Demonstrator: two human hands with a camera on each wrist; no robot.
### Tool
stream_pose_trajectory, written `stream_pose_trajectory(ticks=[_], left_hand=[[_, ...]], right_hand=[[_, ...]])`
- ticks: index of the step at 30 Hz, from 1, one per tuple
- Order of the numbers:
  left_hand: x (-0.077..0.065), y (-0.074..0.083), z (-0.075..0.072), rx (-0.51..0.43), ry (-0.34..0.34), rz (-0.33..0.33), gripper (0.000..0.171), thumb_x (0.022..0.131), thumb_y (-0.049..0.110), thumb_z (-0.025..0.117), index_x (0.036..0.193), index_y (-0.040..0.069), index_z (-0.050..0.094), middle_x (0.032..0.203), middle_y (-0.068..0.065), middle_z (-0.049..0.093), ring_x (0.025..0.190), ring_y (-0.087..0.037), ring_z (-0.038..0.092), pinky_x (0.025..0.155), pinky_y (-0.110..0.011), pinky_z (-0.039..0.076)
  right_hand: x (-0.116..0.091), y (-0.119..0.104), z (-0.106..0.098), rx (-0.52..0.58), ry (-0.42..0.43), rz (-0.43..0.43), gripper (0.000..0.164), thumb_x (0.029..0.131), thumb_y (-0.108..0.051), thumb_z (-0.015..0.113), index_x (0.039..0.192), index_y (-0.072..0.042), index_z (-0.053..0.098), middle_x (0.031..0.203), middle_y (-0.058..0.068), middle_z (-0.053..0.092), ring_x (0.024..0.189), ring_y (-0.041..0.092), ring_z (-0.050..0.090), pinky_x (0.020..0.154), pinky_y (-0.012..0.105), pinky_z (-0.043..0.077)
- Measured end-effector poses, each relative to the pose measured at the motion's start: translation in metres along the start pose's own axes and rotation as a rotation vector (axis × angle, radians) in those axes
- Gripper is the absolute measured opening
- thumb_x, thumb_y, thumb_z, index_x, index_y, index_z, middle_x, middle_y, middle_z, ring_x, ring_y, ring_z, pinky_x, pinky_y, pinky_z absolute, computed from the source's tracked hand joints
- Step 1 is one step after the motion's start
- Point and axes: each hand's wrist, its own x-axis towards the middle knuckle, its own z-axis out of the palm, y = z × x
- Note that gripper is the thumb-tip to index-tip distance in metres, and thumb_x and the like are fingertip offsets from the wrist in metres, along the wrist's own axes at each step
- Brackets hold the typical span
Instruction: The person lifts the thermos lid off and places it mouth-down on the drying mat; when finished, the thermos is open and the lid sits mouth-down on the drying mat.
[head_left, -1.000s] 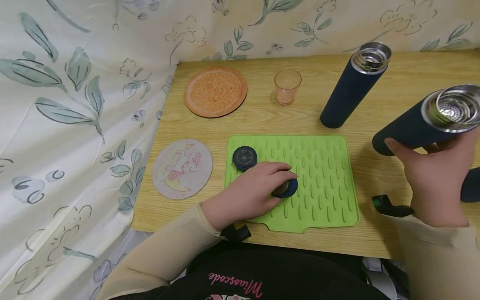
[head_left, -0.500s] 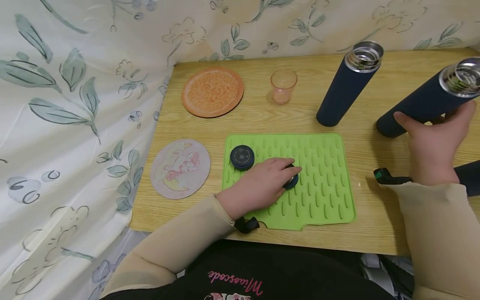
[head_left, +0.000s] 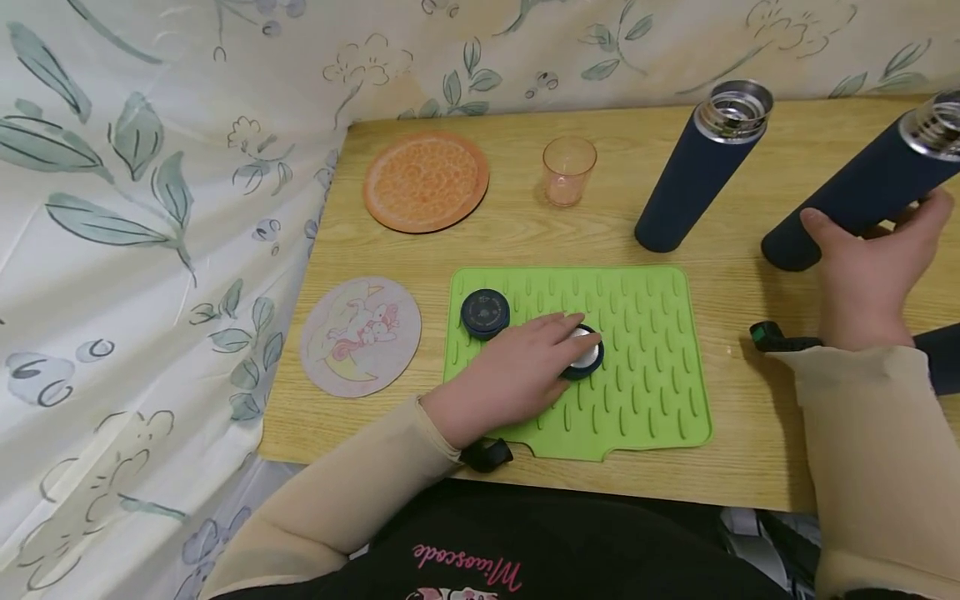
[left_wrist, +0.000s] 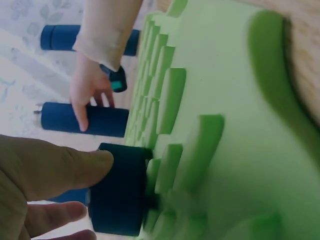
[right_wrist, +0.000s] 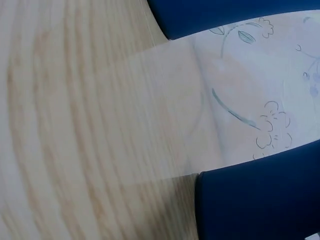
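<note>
My left hand [head_left: 517, 367] reaches over the green ridged mat [head_left: 652, 400], its fairly straight fingers over a navy bottle lid [head_left: 585, 363] that lies with its white underside up. In the left wrist view, the thumb touches the side of this lid [left_wrist: 120, 192], close against the ridges. A second navy lid [head_left: 484, 314] sits top side up at the mat's upper left. My right hand [head_left: 873, 258] grips the lower part of a navy thermos bottle [head_left: 862, 187] with an uncapped steel mouth. The right wrist view shows bottle bodies but not the hand.
Another uncapped navy thermos [head_left: 693, 179] stands behind the mat. Part of a dark cylinder [head_left: 941, 358] shows at the right edge; the left wrist view shows a further navy bottle [left_wrist: 59, 37]. A pinkish glass [head_left: 568, 172], an orange round mat [head_left: 425, 182] and a pale round coaster [head_left: 362, 337] lie leftward.
The right hand has carried its thermos away from me, where its base meets the table. The left hand's fingers have loosened over the lid, and its white underside shows now.
</note>
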Motion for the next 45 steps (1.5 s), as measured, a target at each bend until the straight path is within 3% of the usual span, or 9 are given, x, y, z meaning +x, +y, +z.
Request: stream_pose_trajectory(ticks=[5, 10, 17, 22, 30, 33, 36, 39, 45], left_hand=[[-0.017, -0.003, -0.006, -0.029, 0.091, 0.012, 0.064, 0.103, 0.025, 0.079, 0.162, 0.018, 0.056, 0.167, -0.012, 0.054, 0.152, -0.029, 0.056, 0.122, -0.045, 0.050], [-0.042, -0.010, -0.013, -0.087, 0.216, -0.012, 0.049, 0.104, 0.022, 0.079, 0.151, 0.013, 0.068, 0.149, -0.008, 0.070, 0.139, -0.026, 0.067, 0.117, -0.044, 0.054], [-0.073, -0.024, -0.015, -0.122, 0.405, -0.040, 0.039, 0.099, 0.016, 0.083, 0.137, 0.010, 0.077, 0.127, -0.004, 0.081, 0.120, -0.023, 0.076, 0.106, -0.043, 0.060], [-0.084, -0.028, -0.010, -0.150, 0.413, -0.068, 0.039, 0.098, 0.017, 0.084, 0.136, 0.010, 0.077, 0.123, -0.003, 0.082, 0.115, -0.023, 0.077, 0.102, -0.043, 0.062], [-0.100, -0.031, 0.000, -0.188, 0.416, -0.096, 0.038, 0.097, 0.016, 0.084, 0.134, 0.009, 0.078, 0.121, -0.004, 0.083, 0.114, -0.023, 0.077, 0.101, -0.045, 0.061], [-0.105, -0.032, 0.002, -0.192, 0.428, -0.100, 0.038, 0.097, 0.015, 0.084, 0.134, 0.009, 0.078, 0.122, -0.003, 0.082, 0.116, -0.024, 0.077, 0.103, -0.045, 0.061], [-0.107, -0.031, 0.004, -0.195, 0.433, -0.087, 0.038, 0.097, 0.015, 0.084, 0.134, 0.009, 0.078, 0.123, -0.003, 0.082, 0.117, -0.023, 0.077, 0.103, -0.045, 0.061], [-0.108, -0.031, 0.006, -0.203, 0.430, -0.072, 0.039, 0.096, 0.014, 0.084, 0.134, 0.009, 0.077, 0.122, -0.004, 0.082, 0.115, -0.023, 0.078, 0.102, -0.045, 0.062], [-0.108, -0.028, 0.010, -0.210, 0.431, -0.056, 0.039, 0.096, 0.015, 0.085, 0.134, 0.009, 0.077, 0.120, -0.004, 0.082, 0.113, -0.022, 0.078, 0.101, -0.045, 0.062]], right_hand=[[-0.008, 0.000, -0.004, -0.016, -0.003, 0.025, 0.090, 0.100, -0.030, 0.081, 0.167, -0.050, 0.022, 0.173, -0.020, 0.027, 0.156, 0.000, 0.032, 0.131, 0.024, 0.028], [-0.042, -0.001, -0.015, 0.080, 0.007, 0.054, 0.098, 0.101, -0.025, 0.080, 0.169, -0.049, 0.015, 0.175, -0.022, 0.019, 0.157, -0.002, 0.023, 0.130, 0.025, 0.030], [-0.092, -0.003, -0.030, -0.027, 0.032, -0.032, 0.080, 0.106, -0.013, 0.070, 0.167, -0.040, 0.027, 0.168, -0.018, 0.033, 0.153, 0.002, 0.033, 0.126, 0.025, 0.032], [-0.112, 0.019, -0.049, 0.048, 0.116, -0.050, 0.067, 0.106, -0.012, 0.069, 0.163, -0.029, 0.037, 0.162, -0.015, 0.040, 0.148, 0.002, 0.039, 0.119, 0.016, 0.032], [-0.125, 0.057, -0.075, 0.054, 0.338, 0.153, 0.044, 0.107, -0.033, 0.073, 0.149, -0.033, 0.061, 0.139, -0.022, 0.057, 0.123, -0.006, 0.048, 0.115, 0.015, 0.031], [-0.121, 0.069, -0.085, 0.063, 0.408, 0.206, 0.051, 0.107, -0.042, 0.072, 0.155, -0.034, 0.059, 0.152, -0.021, 0.056, 0.134, -0.005, 0.047, 0.120, 0.013, 0.027], [-0.114, 0.081, -0.094, -0.016, 0.438, 0.144, 0.061, 0.108, -0.049, 0.068, 0.164, -0.032, 0.050, 0.164, -0.020, 0.049, 0.146, -0.003, 0.044, 0.125, 0.014, 0.023], [-0.106, 0.094, -0.099, -0.122, 0.449, -0.024, 0.065, 0.110, -0.048, 0.066, 0.167, -0.025, 0.046, 0.169, -0.015, 0.048, 0.152, 0.000, 0.044, 0.129, 0.018, 0.024], [-0.087, 0.108, -0.100, 0.091, 0.396, -0.162, 0.063, 0.106, -0.027, 0.076, 0.163, -0.016, 0.051, 0.166, -0.008, 0.052, 0.154, 0.011, 0.046, 0.126, 0.014, 0.030]])
